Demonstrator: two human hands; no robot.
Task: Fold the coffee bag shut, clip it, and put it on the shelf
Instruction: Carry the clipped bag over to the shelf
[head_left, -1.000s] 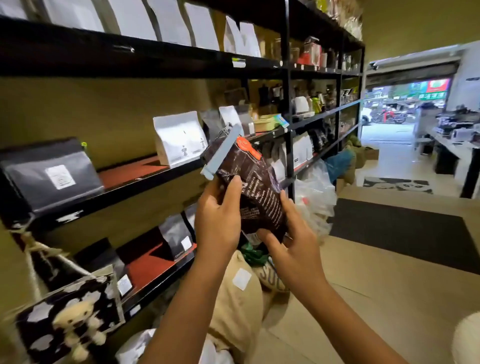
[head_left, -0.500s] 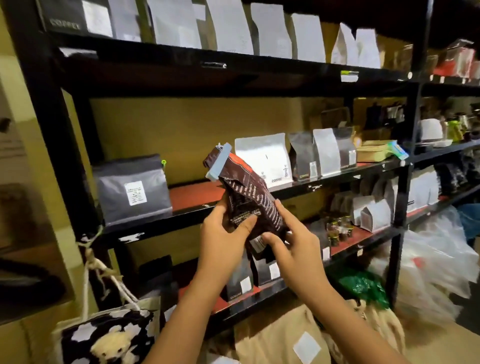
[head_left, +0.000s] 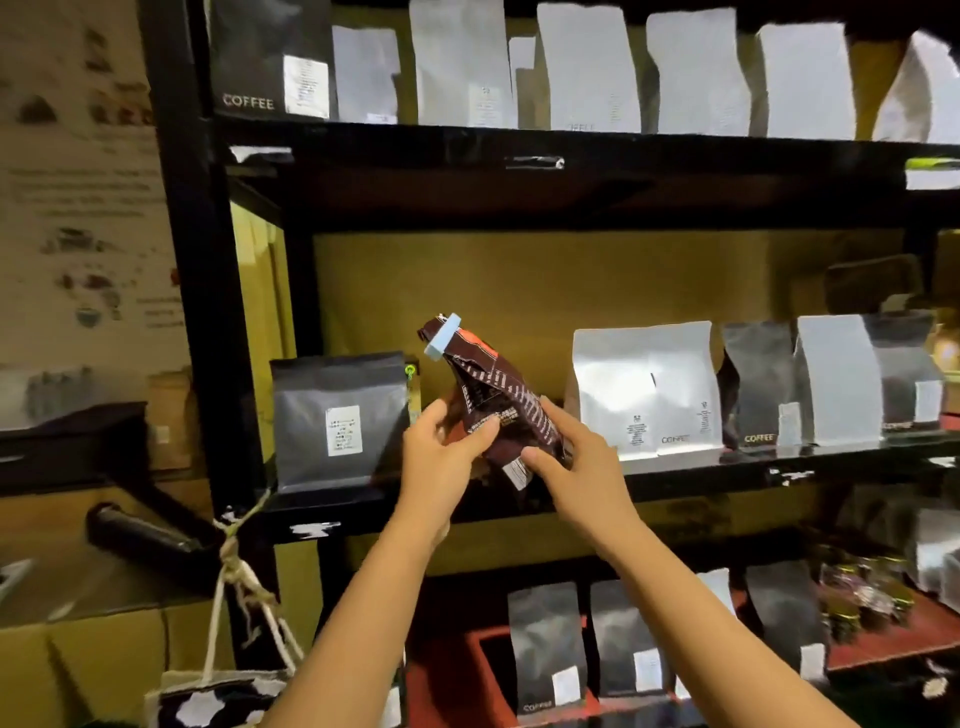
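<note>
A dark brown coffee bag (head_left: 498, 395) with white print and an orange patch is folded at the top, where a light blue clip (head_left: 442, 336) pinches it shut. My left hand (head_left: 441, 457) grips its lower left side and my right hand (head_left: 576, 457) grips its lower right side. The bag tilts left in front of the middle shelf (head_left: 727, 475) of a black rack, over the gap between a grey bag (head_left: 340, 421) and a white bag (head_left: 647, 389). I cannot tell if its base touches the shelf.
Grey and white bags (head_left: 831, 384) crowd the middle shelf's right end. More bags line the top shelf (head_left: 587, 67) and the lower shelf (head_left: 550, 644). A black upright post (head_left: 197, 312) frames the rack at left. A cow-print tote (head_left: 218, 696) hangs on rope below left.
The view has swung left to face the rack. Both hands have carried the clipped bag up and forward, from below the middle shelf to the gap between the grey and white bags.
</note>
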